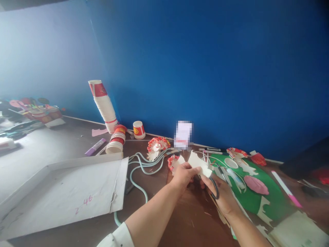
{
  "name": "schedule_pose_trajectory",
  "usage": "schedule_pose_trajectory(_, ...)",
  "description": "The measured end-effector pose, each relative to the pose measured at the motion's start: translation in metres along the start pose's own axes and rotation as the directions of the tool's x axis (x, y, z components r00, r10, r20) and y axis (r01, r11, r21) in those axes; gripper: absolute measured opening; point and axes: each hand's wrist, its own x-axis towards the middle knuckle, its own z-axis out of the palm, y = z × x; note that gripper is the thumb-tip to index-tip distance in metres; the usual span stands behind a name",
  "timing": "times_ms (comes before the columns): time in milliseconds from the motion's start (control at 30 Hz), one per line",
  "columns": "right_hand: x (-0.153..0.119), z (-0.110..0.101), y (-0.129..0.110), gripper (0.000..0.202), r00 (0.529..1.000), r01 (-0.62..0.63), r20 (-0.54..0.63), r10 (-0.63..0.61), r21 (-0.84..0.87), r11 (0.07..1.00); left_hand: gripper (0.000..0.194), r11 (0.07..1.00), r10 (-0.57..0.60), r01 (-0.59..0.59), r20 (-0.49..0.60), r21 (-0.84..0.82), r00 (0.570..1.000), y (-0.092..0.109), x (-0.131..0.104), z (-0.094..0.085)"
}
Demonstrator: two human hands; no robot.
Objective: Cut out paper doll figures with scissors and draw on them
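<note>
A cut piece of white paper (198, 164) is pinched between the thumb and fingers of my left hand (183, 175). My right hand (224, 196) is closed around scissors (216, 189); a black handle loop shows by the thumb. Their blades are mostly hidden behind the paper and hands. Just left of the paper lies a red and white cut paper-cup piece (173, 164) with a frilled edge. A similar frilled piece (157, 146) sits farther back, beside a pale blue cable (140, 164).
A white box lid (77, 195) fills the left side. Behind it stand a leaning stack of paper cups (105, 108) and a single cup (139, 130). Green sheet (272, 202), pink oval (256, 185), marker (286, 188) and paper scraps lie right. A blue wall (205, 68) borders the table.
</note>
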Motion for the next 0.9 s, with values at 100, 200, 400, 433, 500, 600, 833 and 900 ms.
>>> schedule_pose_trajectory(100, 0.001, -0.001, 0.001, 0.035, 1.0, 0.01, 0.008, -0.01, 0.003, 1.0, 0.041, 1.0, 0.013, -0.013, 0.006, -0.02, 1.0, -0.001, 0.0, 0.0)
schedule_pose_trajectory(200, 0.003, -0.003, 0.007, 0.034, 1.0, 0.008, 0.028, -0.008, 0.004, 1.0, 0.041, 0.999, 0.039, -0.038, 0.02, -0.039, 0.999, -0.003, 0.0, -0.001)
schedule_pose_trajectory(400, 0.004, -0.002, 0.01, 0.031, 1.0, 0.005, 0.016, -0.006, 0.027, 1.0, 0.042, 0.998, 0.028, -0.026, 0.038, -0.049, 0.999, -0.001, -0.001, -0.001)
schedule_pose_trajectory(433, 0.003, -0.001, 0.007, 0.032, 1.0, -0.001, 0.008, 0.001, 0.034, 0.999, 0.042, 0.999, 0.022, -0.02, 0.037, -0.045, 0.999, -0.001, -0.001, -0.001)
schedule_pose_trajectory(500, 0.001, 0.0, 0.001, 0.033, 1.0, -0.005, -0.006, 0.005, 0.034, 0.999, 0.042, 1.0, 0.012, -0.011, 0.032, -0.028, 0.999, -0.001, -0.001, -0.002)
schedule_pose_trajectory(600, 0.0, 0.0, -0.006, 0.031, 1.0, 0.004, -0.008, -0.004, -0.002, 1.0, 0.041, 1.0, 0.003, -0.003, 0.026, -0.007, 1.0, -0.001, -0.001, -0.003)
schedule_pose_trajectory(833, 0.004, -0.004, 0.0, 0.028, 1.0, -0.002, 0.009, 0.002, -0.031, 1.0, 0.04, 1.0, -0.006, 0.006, 0.018, -0.008, 1.0, 0.0, 0.0, -0.002)
schedule_pose_trajectory(900, 0.005, -0.004, 0.002, 0.029, 1.0, 0.01, 0.016, -0.01, -0.028, 1.0, 0.041, 1.0, -0.007, 0.007, 0.021, -0.008, 1.0, 0.0, 0.001, -0.003)
